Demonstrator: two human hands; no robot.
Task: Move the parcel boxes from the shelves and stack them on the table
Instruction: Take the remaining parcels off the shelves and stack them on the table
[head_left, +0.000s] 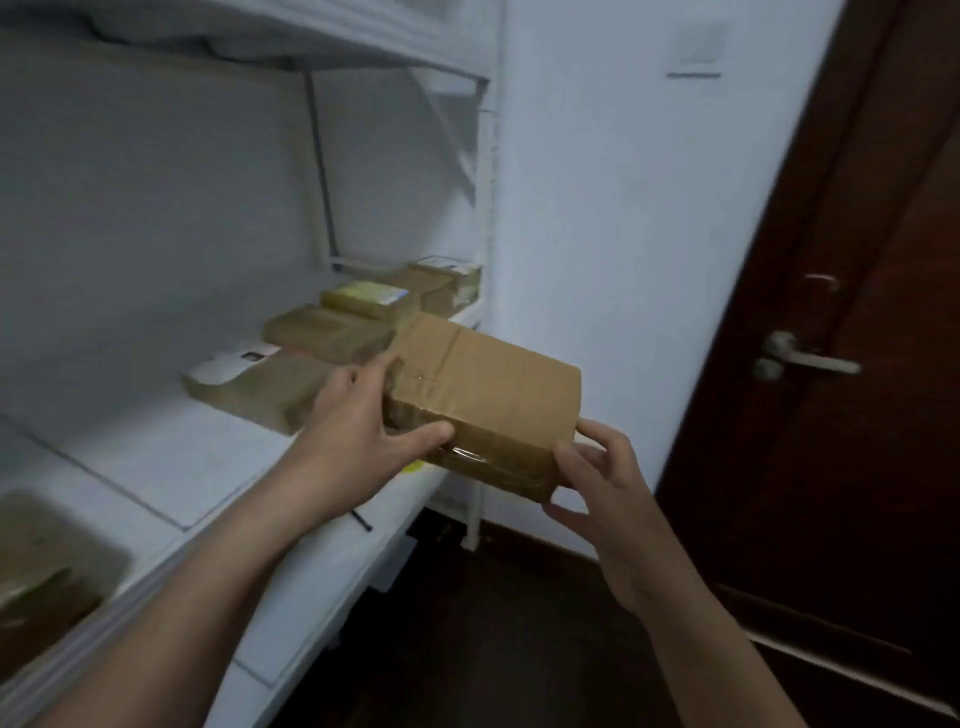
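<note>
left hand grips parcel box | right hand grips its corner | box seemingly tilted

Parcel box was plain brown cardboard, matt, creased at the near corner. Clear tape along its front edge was glossy and caught light. Shelf looked white, smooth, matt. Door was dark wood with a low sheen. Door handle was dull silver metal.

Both bare forearms reach forward. The left hand grips the left end of a taped brown cardboard parcel box; the right hand clasps its near right corner.
</note>
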